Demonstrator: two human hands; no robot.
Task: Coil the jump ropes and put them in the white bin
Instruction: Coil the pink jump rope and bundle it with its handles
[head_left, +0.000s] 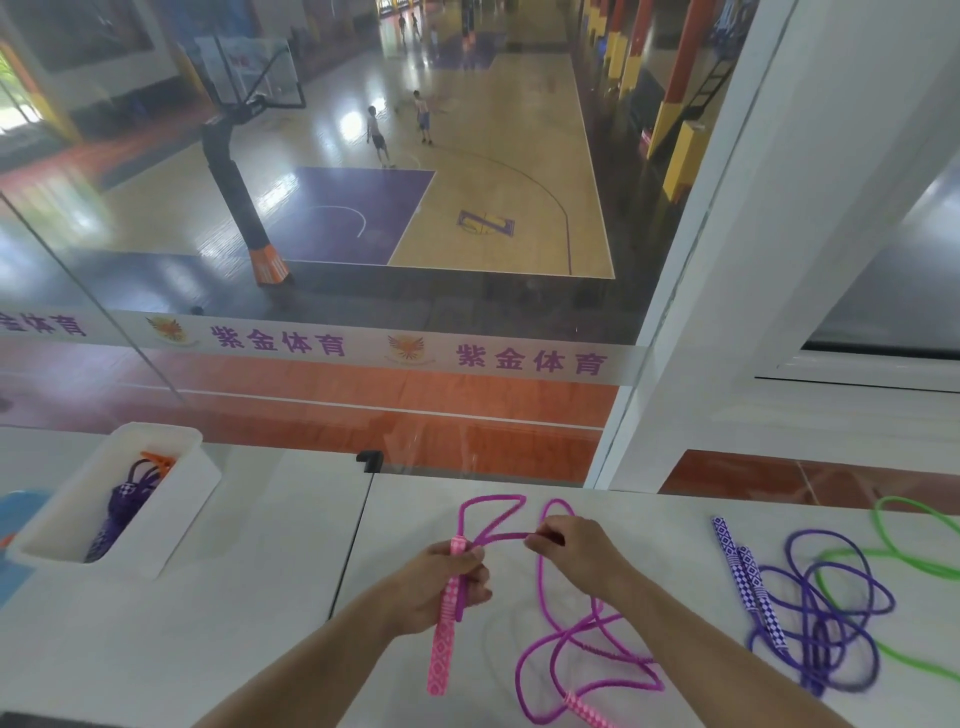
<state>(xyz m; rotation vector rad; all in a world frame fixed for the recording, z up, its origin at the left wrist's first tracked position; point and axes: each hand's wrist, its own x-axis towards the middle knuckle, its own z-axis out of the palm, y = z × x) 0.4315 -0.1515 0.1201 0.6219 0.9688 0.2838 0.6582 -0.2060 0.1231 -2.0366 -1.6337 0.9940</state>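
Note:
A pink jump rope (558, 649) lies partly loose on the white table (234, 597). My left hand (441, 584) grips one of its pink patterned handles (444, 639) together with a fold of cord. My right hand (576, 548) pinches the cord a little to the right, pulling a loop taut between both hands. The second pink handle (589, 714) rests at the table's near edge. The white bin (176, 514) stands at the left and holds a coiled purple rope (122, 512) and an orange handle (158, 460).
A purple jump rope (826, 618) with checkered handles (745, 577) lies tangled at the right, with a green rope (904, 561) beyond it. A glass wall behind the table overlooks a basketball court. A white pillar (727, 312) rises at the right.

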